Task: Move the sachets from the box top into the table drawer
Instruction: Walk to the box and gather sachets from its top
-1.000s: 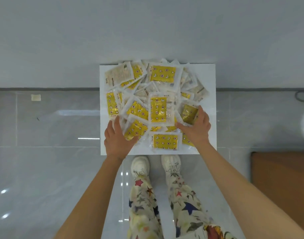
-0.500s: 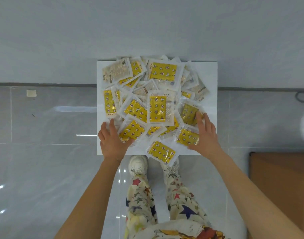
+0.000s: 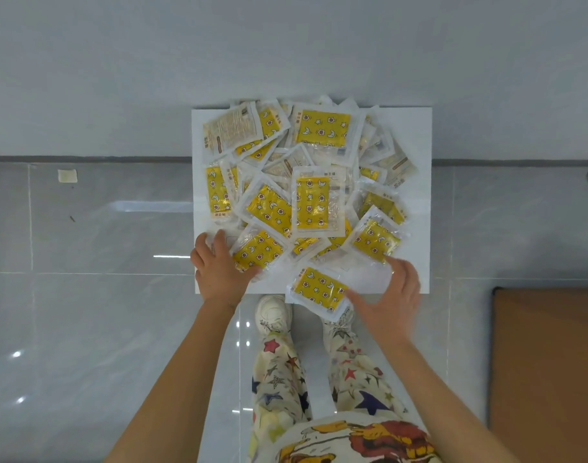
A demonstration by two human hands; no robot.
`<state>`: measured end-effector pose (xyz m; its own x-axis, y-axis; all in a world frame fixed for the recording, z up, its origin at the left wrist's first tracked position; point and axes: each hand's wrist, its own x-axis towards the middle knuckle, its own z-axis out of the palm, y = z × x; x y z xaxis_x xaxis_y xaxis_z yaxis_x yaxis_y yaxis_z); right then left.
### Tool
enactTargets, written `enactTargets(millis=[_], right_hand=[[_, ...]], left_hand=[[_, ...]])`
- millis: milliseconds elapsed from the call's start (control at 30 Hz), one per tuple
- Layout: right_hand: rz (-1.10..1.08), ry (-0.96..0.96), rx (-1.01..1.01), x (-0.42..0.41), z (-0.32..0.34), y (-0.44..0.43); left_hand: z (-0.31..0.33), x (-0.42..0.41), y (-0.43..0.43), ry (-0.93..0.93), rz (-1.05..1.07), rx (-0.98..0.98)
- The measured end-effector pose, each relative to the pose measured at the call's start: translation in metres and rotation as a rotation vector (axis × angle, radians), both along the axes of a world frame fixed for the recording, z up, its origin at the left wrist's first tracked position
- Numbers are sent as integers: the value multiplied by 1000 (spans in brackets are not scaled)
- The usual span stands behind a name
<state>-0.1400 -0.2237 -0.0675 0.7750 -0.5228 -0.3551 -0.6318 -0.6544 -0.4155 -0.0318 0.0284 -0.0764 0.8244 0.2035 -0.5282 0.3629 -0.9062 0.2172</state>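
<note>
Standing over the white square box top (image 3: pixel 416 135), the person spreads both hands flat along its near edge: left hand (image 3: pixel 219 265) on the heap of yellow star-printed plastic sachets (image 3: pixel 312 202), right hand (image 3: pixel 392 295) touching one overhanging sachet (image 3: pixel 319 289), apparently corralling them for scooping.

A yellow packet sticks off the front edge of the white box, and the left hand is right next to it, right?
Not quite: the head view shows the right hand next to that yellow packet, which does stick off the front edge of the white box. The left hand touches the pile on the other side.
</note>
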Motion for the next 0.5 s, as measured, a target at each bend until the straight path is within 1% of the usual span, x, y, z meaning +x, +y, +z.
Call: enactTargets(millis=[100,167,267,333,500], right_hand=[[156,186,-11,-9,-13,16],[166,258,-46,-3,-17,19],[125,186,-122,0,-19,10],[150,132,-163,2,-23,3],[146,156,-143,7,-24,2]], left_hand=[[-1,-3,0,-2,-18,-12],[1,-5,-4,-19,-20,-22],[1,-8,-11,-49,-18,-25],[-2,-9,-8,-47,-6,-14],[-4,-10,0,-58,7,2]])
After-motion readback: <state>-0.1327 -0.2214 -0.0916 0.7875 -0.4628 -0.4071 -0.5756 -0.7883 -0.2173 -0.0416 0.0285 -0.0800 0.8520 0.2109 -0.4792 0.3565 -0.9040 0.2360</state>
